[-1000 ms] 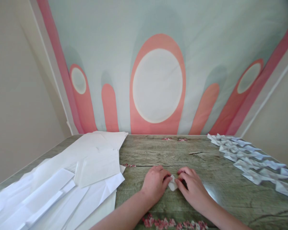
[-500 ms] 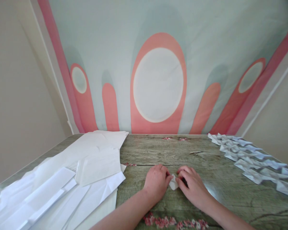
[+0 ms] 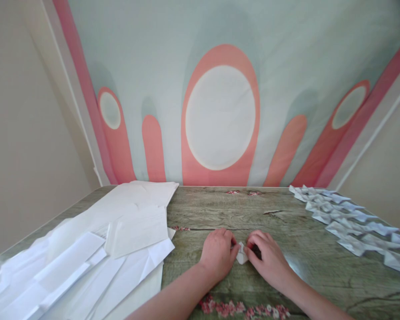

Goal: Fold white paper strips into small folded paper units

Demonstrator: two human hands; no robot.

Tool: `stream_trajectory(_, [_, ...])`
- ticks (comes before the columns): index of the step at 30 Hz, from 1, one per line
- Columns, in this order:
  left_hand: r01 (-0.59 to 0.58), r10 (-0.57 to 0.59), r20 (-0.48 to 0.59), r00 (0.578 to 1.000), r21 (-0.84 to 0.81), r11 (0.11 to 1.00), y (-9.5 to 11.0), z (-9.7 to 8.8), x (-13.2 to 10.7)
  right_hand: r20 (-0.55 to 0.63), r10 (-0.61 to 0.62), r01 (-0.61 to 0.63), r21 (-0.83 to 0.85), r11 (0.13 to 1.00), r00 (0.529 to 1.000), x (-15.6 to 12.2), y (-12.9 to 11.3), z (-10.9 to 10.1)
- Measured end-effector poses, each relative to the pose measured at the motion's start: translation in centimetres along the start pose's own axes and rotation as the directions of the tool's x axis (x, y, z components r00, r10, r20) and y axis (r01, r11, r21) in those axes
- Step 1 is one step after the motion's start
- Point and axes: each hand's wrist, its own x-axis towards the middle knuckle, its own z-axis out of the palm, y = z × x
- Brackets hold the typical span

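A small piece of folded white paper [image 3: 242, 255] sits low over the table between my two hands. My left hand [image 3: 218, 251] pinches its left side between thumb and curled fingers. From the right, my right hand [image 3: 265, 251] grips the opposite side with thumb and forefinger, its other fingers bent. Parts of the paper are hidden behind the fingertips, and its exact folded shape is too small to make out.
Loose white paper sheets and folded strips [image 3: 136, 233] lie heaped on the left of the wood-patterned table [image 3: 216, 204]. Several rows of folded white paper pieces [image 3: 350, 226] line the right side. A wall with a pink-and-green printed covering [image 3: 220, 178] rises behind the table's far edge.
Both hands stay in nearly the same place on the folded paper. The right fingers have shifted very slightly; the paper sheets and rows have not moved.
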Motion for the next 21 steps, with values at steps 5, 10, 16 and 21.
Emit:
stream_trajectory(5, [0.005, -0.005, 0.014, 1.0, 0.019, 1.0, 0.0, 0.0, 0.0, -0.005, -0.006, 0.006, -0.012, 1.0, 1.0, 0.0, -0.1, -0.1])
stream_trajectory(10, [0.011, -0.011, 0.016, 1.0, 0.021, 1.0, 0.0, 0.0, 0.0, -0.017, -0.023, 0.022, -0.025, 0.999, 1.0, 0.1, -0.2, -0.1])
stream_trajectory(16, [0.004, -0.004, 0.011, 1.0, 0.013, 1.0, 0.1, 0.1, 0.0, -0.035, -0.162, 0.16, -0.052, 0.986, 0.986, -1.1, -1.6, -1.4])
stream_trajectory(21, [0.011, -0.011, 0.031, 0.999, 0.018, 1.0, 0.1, -0.1, -0.1, 0.012, -0.316, 0.312, -0.21, 0.927, 0.949, -1.9, -2.4, -2.2])
